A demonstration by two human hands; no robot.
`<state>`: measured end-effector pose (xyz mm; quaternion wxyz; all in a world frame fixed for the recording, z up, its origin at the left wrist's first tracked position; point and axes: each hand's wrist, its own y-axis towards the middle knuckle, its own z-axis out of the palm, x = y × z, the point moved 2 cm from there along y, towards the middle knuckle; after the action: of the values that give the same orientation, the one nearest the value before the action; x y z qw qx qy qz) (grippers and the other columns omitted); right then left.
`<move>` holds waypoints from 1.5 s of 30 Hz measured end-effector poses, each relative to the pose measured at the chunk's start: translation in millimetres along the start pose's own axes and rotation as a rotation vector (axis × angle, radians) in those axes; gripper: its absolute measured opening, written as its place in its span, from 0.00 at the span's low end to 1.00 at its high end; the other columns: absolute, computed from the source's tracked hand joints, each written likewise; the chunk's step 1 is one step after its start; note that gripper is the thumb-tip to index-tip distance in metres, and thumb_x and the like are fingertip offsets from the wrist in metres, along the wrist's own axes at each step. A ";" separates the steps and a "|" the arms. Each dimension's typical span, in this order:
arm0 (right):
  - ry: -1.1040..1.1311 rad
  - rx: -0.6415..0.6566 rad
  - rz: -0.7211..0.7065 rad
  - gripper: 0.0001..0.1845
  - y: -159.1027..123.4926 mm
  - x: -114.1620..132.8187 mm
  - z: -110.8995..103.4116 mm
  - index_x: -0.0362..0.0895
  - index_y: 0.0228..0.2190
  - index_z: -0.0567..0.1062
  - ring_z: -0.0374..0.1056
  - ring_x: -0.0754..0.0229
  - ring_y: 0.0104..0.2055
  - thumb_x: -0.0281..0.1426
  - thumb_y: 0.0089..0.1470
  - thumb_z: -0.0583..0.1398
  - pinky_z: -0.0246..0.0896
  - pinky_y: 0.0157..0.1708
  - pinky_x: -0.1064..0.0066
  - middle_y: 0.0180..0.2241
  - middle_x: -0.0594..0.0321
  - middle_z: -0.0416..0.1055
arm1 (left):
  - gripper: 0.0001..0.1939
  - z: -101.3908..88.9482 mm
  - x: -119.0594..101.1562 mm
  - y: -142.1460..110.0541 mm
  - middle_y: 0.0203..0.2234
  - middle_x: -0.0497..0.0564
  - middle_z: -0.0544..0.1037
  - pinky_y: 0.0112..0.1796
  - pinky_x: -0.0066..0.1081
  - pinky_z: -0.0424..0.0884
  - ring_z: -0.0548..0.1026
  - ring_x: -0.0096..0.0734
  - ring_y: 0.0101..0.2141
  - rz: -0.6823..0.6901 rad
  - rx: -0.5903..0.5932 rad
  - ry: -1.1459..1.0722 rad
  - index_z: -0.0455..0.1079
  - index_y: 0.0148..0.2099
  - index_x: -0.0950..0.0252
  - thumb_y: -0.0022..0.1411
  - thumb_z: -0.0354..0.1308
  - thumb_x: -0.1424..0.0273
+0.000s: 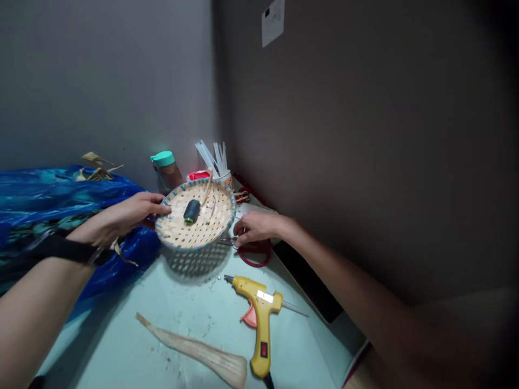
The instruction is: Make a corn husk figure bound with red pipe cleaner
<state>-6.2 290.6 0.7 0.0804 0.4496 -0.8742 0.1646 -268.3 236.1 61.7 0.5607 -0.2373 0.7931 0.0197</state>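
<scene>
My left hand (141,210) grips the left rim of a shallow woven bamboo basket (186,236), thumb on the inside, and holds it tilted above the table. A dark thread spool (192,211) with a green end lies in the basket, along with a thin curled strip (207,189). To the right of the basket, my right hand (257,226) reaches down with its fingers curled together beside red-handled scissors (255,263). Thin metal shows by its fingertips; what they pinch, if anything, is hidden.
A yellow glue gun (263,316) and a dried husk strip (198,348) lie in front. Behind are a teal-lidded bottle (168,172) and a cup of glue sticks (227,179). Blue plastic (121,273) covers the left; a dark flat object (308,281) lies right, beside the wall.
</scene>
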 end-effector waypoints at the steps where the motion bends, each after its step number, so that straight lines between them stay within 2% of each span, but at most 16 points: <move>1: -0.021 0.018 -0.029 0.20 -1.6 7.2 4.3 0.43 0.43 0.79 0.71 0.54 0.40 0.41 0.50 0.65 0.59 0.33 0.73 0.39 0.54 0.77 | 0.07 5.9 -2.0 4.5 0.15 0.47 0.70 0.15 0.22 0.66 0.69 0.27 0.18 0.014 0.049 0.061 0.73 0.28 0.71 0.50 0.60 0.87; 4: -0.137 -0.017 0.012 0.20 -5.3 18.3 14.0 0.40 0.43 0.78 0.71 0.48 0.43 0.39 0.51 0.65 0.61 0.37 0.68 0.41 0.48 0.76 | 0.09 27.0 -1.9 16.6 0.11 0.43 0.63 0.16 0.22 0.67 0.62 0.22 0.14 0.006 0.060 0.100 0.71 0.27 0.70 0.53 0.58 0.87; 8: -0.143 -0.120 0.105 0.13 -9.5 9.7 18.4 0.38 0.41 0.78 0.71 0.48 0.43 0.26 0.55 0.57 0.61 0.39 0.66 0.43 0.45 0.75 | 0.03 58.4 7.1 28.9 0.16 0.46 0.68 0.19 0.29 0.71 0.67 0.27 0.17 -0.078 0.046 0.077 0.73 0.33 0.70 0.57 0.60 0.81; 9: -0.118 -0.137 0.107 0.13 -10.6 5.3 18.6 0.38 0.39 0.78 0.71 0.49 0.43 0.25 0.54 0.56 0.61 0.38 0.68 0.43 0.45 0.75 | 0.02 65.1 9.7 31.8 0.19 0.48 0.70 0.20 0.29 0.72 0.69 0.27 0.19 -0.092 0.039 0.069 0.73 0.36 0.70 0.59 0.60 0.78; 11: -0.039 -0.150 0.080 0.11 -12.8 -3.7 18.0 0.39 0.37 0.78 0.71 0.52 0.40 0.25 0.53 0.57 0.60 0.36 0.70 0.40 0.49 0.76 | 0.09 76.1 15.0 37.6 0.32 0.50 0.75 0.28 0.29 0.74 0.74 0.26 0.28 -0.121 0.035 0.048 0.71 0.44 0.69 0.64 0.58 0.69; 13: 0.051 -0.193 0.081 0.09 -15.0 -12.3 15.0 0.40 0.35 0.78 0.71 0.55 0.38 0.28 0.54 0.58 0.58 0.35 0.72 0.36 0.52 0.77 | 0.13 83.6 19.8 43.1 0.40 0.53 0.75 0.34 0.33 0.75 0.75 0.29 0.34 -0.127 0.038 0.012 0.69 0.49 0.68 0.65 0.57 0.66; 16: 0.138 -0.364 0.226 0.11 -17.8 -21.6 7.1 0.39 0.38 0.77 0.71 0.57 0.37 0.31 0.56 0.58 0.57 0.33 0.73 0.36 0.54 0.76 | 0.10 90.7 26.8 47.7 0.32 0.54 0.77 0.29 0.33 0.76 0.76 0.32 0.29 -0.107 0.050 -0.051 0.70 0.45 0.72 0.62 0.59 0.74; 19: 0.130 -0.494 0.305 0.21 -17.2 -21.2 2.0 0.41 0.50 0.70 0.70 0.58 0.37 0.30 0.55 0.59 0.55 0.32 0.74 0.40 0.54 0.75 | 0.08 98.4 36.1 45.8 0.21 0.52 0.75 0.23 0.33 0.75 0.75 0.35 0.22 -0.096 0.084 -0.121 0.70 0.39 0.72 0.55 0.60 0.81; 21: 0.068 -0.462 0.237 0.25 -13.8 -17.2 2.4 0.45 0.53 0.69 0.70 0.58 0.40 0.28 0.53 0.60 0.56 0.34 0.74 0.43 0.55 0.75 | 0.11 104.3 43.3 41.7 0.19 0.52 0.75 0.21 0.33 0.76 0.76 0.37 0.21 -0.094 0.113 -0.163 0.70 0.39 0.71 0.52 0.61 0.82; 25: -0.032 -0.286 0.163 0.11 -9.7 -17.5 6.6 0.44 0.39 0.79 0.71 0.57 0.41 0.30 0.54 0.60 0.56 0.35 0.74 0.40 0.54 0.76 | 0.11 110.8 56.0 33.1 0.20 0.55 0.76 0.22 0.33 0.76 0.77 0.38 0.21 -0.085 0.172 -0.228 0.70 0.41 0.72 0.53 0.61 0.79; 27: -0.028 -0.246 0.166 0.10 -10.4 -21.1 5.9 0.43 0.34 0.80 0.71 0.59 0.37 0.32 0.56 0.59 0.55 0.33 0.74 0.35 0.55 0.77 | 0.09 108.6 59.7 31.7 0.20 0.56 0.76 0.23 0.34 0.77 0.76 0.37 0.20 -0.078 0.192 -0.248 0.70 0.41 0.73 0.57 0.59 0.74; 31: -0.075 -0.292 0.290 0.16 -9.8 -22.0 -1.7 0.41 0.29 0.80 0.71 0.60 0.31 0.33 0.60 0.53 0.53 0.28 0.72 0.31 0.53 0.77 | 0.16 94.3 61.2 38.8 0.21 0.56 0.77 0.24 0.30 0.75 0.75 0.32 0.20 -0.033 0.145 -0.261 0.67 0.49 0.73 0.63 0.54 0.67; 34: -0.133 -0.336 0.329 0.16 0.9 -11.9 -6.1 0.41 0.38 0.78 0.72 0.56 0.35 0.35 0.61 0.53 0.55 0.29 0.71 0.36 0.51 0.77 | 0.19 80.8 57.5 47.7 0.26 0.53 0.77 0.26 0.24 0.73 0.74 0.25 0.22 0.037 0.091 -0.250 0.65 0.55 0.69 0.62 0.55 0.70; 37: -0.209 -0.315 0.325 0.18 17.8 -2.3 -4.6 0.43 0.48 0.73 0.72 0.52 0.42 0.37 0.59 0.56 0.58 0.34 0.69 0.41 0.50 0.76 | 0.22 64.7 51.1 46.7 0.29 0.53 0.78 0.26 0.23 0.71 0.74 0.24 0.23 0.081 0.068 -0.201 0.66 0.56 0.67 0.58 0.58 0.75; 41: -0.258 -0.270 0.311 0.22 33.8 -3.3 1.0 0.41 0.53 0.69 0.71 0.47 0.45 0.31 0.56 0.58 0.60 0.38 0.65 0.43 0.45 0.75 | 0.21 31.6 37.9 15.5 0.35 0.56 0.79 0.28 0.24 0.71 0.76 0.28 0.29 0.148 0.044 -0.105 0.71 0.51 0.69 0.53 0.61 0.78; 45: -0.307 -0.271 0.313 0.24 32.2 -3.5 -3.5 0.41 0.54 0.68 0.68 0.43 0.49 0.28 0.56 0.57 0.59 0.43 0.61 0.46 0.43 0.73 | 0.16 -8.2 25.0 -41.0 0.33 0.56 0.79 0.29 0.28 0.72 0.77 0.35 0.30 0.180 0.173 0.022 0.76 0.42 0.70 0.48 0.66 0.76</move>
<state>-30.4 312.0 -4.1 -0.0201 0.3135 -0.9493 -0.0139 -265.6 188.5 51.9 0.5664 -0.1161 0.8159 -0.0014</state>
